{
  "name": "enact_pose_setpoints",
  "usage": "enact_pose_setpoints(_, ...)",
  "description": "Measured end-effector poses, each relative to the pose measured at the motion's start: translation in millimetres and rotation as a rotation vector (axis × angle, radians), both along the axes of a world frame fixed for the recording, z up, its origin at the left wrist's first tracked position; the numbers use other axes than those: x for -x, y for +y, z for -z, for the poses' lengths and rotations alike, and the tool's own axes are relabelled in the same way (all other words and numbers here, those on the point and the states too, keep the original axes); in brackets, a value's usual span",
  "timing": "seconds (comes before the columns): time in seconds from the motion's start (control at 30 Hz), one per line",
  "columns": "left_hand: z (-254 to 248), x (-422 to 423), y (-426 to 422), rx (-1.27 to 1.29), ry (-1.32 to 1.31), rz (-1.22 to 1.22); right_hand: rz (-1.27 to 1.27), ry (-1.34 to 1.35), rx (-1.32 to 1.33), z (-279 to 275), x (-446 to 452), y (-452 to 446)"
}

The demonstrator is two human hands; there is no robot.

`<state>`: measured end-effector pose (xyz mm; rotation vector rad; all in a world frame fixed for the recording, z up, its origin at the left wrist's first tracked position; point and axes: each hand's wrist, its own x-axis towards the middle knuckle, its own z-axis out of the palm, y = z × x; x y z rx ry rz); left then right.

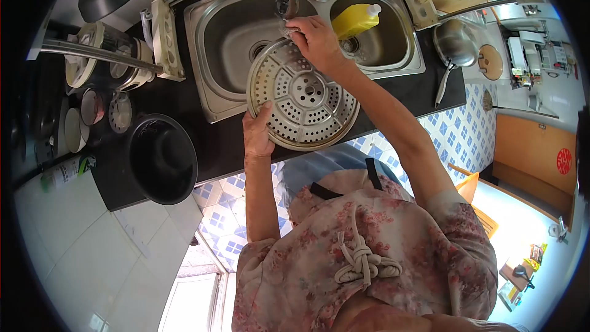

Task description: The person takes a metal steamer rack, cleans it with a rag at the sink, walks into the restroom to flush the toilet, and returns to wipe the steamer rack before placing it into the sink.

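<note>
Evidently, the steamer tray [298, 89] is pinched at its near left rim by the left hand [259, 132], thumb on top, fingers hidden beneath; it is held over the front of the sink [230, 43]; being thin metal, it should be found light and stiff, perhaps slippery, and best grasped by the rim; the right arm is stretched forward, its right hand [316, 43] bent over the far edge, a grey scrubber [289, 31] seemingly pinched below the tap [287, 1].

Left hand [259, 133] partly hidden beneath perforated metal plate [301, 107]
</note>
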<state>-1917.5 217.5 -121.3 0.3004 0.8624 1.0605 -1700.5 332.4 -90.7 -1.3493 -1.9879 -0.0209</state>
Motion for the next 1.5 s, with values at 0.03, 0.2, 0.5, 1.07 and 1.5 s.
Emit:
enact_pose_setpoints(0.03,0.3,0.2,0.3,-0.005,-0.002,-0.007,-0.018,-0.004,-0.032,-7.1,3.3,-2.4)
enact_pose_setpoints(0.2,-4.2,-3.7,1.0,-0.056,0.006,-0.034,-0.031,-0.069,0.23,-6.3,23.9,-26.1)
enact_pose_setpoints(0.5,7.9,-16.4,-9.6,-0.113,0.088,-0.068,0.012,-0.001,0.394,-3.2,42.6,-50.3)
enact_pose_setpoints(1.07,5.3,-18.5,-3.5,-0.174,0.115,-0.063,0.092,0.113,0.279,1.2,49.5,-34.6)
enact_pose_setpoints(1.5,6.5,-19.4,-4.2,-0.07,-0.003,-0.094,0.058,0.054,0.37,-8.8,34.3,-56.2)
